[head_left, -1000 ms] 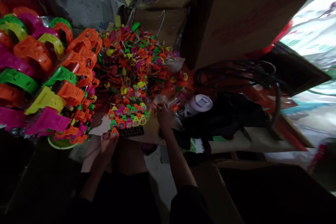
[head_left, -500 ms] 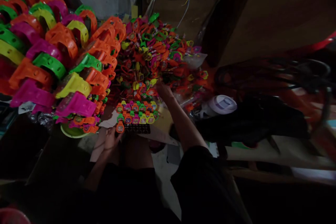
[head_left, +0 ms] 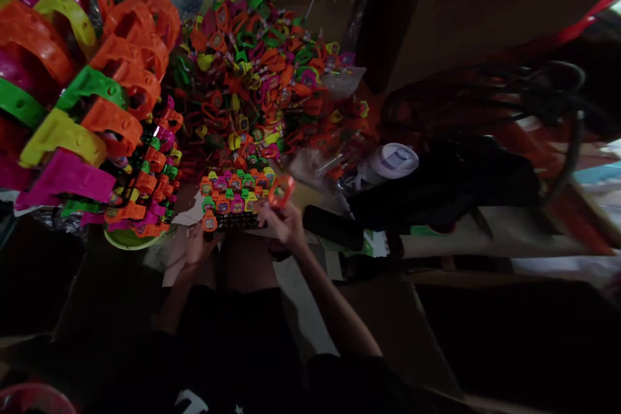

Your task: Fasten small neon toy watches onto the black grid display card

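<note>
Orange watch case (head_left: 281, 191) pinched in fingertips of right hand (head_left: 287, 225), just above right end of black grid tray (head_left: 240, 224), at near edge of the surface (head_left: 305, 197). Tray holds rows of small watch cases (head_left: 233, 189): orange, pink, green, yellow. Left hand (head_left: 196, 247) at tray's near-left corner, by an orange piece; grip too dark to tell. Behind tray, twd far edge: big loose pile of parts (head_left: 262, 71). Left side: heap of large neon straps (head_left: 97, 97) w/ green bowl (head_left: 127, 240) under it. Right of tray: dark flat object (head_left: 332, 226), white lidded jar (head_left: 391, 162), black cloth (head_left: 451, 187). Room dim; cardboard boxes (head_left: 460, 6) at back.
</note>
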### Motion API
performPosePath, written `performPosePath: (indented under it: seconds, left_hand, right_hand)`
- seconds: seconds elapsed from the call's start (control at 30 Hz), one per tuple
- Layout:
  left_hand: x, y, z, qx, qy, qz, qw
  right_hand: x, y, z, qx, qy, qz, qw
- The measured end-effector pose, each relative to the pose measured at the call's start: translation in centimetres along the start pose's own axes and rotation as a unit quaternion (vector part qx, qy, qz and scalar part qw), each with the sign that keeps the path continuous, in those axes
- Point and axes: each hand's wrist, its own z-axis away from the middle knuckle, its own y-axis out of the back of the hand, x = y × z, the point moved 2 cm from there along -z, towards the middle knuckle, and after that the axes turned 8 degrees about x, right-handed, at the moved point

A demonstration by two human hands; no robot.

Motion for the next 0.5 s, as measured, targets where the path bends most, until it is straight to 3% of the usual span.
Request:
performPosePath:
  seconds: [0.1,0.2,0.33,0.5]
  left_hand:
    - [0.2,0.2,-0.1,0.005,0.007,0.009,1.0]
    - [0.4,0.5,-0.2,-0.003,0.002,0.019,1.0]
    - [0.4,0.8,-0.3,-0.019,0.01,0.025,0.999]
    - [0.7,1.0,-0.3,-0.026,0.008,0.023,0.999]
  right_hand:
    - [1.2,-3.7,3.1,-0.091,-0.023,0.019,0.995]
    - [3.5,-5.9,3.4,-0.118,-0.008,0.07,0.99]
    - [6.1,-7.2,3.0,-0.147,-0.037,0.097,0.984]
    - [6.4,-7.4,3.0,-0.162,-0.022,0.127,0.978]
